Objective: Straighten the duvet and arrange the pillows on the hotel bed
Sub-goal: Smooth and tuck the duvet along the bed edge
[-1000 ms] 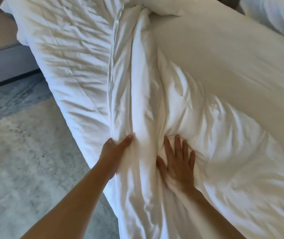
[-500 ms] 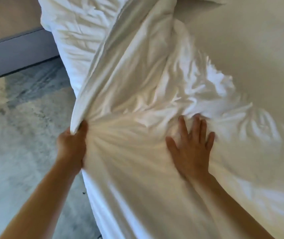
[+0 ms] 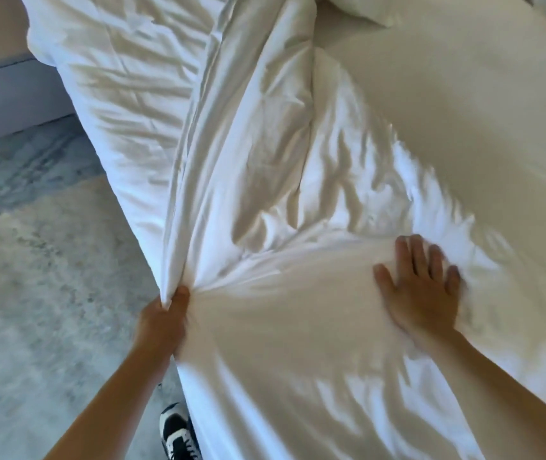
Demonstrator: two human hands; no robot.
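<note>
A white duvet (image 3: 265, 154) lies rumpled along the near side of the bed, folded into long ridges and hanging over the left edge. My left hand (image 3: 165, 318) grips a bunched fold of the duvet at the bed's edge, with creases fanning out from it. My right hand (image 3: 421, 287) lies flat on the duvet with fingers spread, pressing it down. Beyond the duvet the bare cream sheet (image 3: 464, 111) shows. A white pillow (image 3: 361, 8) is partly in view at the top edge.
Grey mottled floor (image 3: 39, 293) lies left of the bed. A low grey ledge (image 3: 9, 91) runs along the wall at far left. My black-and-white shoe (image 3: 178, 433) stands close to the bed's side.
My left hand has pulled the duvet fold out to the left and toward me. My right hand has slid right across the duvet, flattening the middle ridge.
</note>
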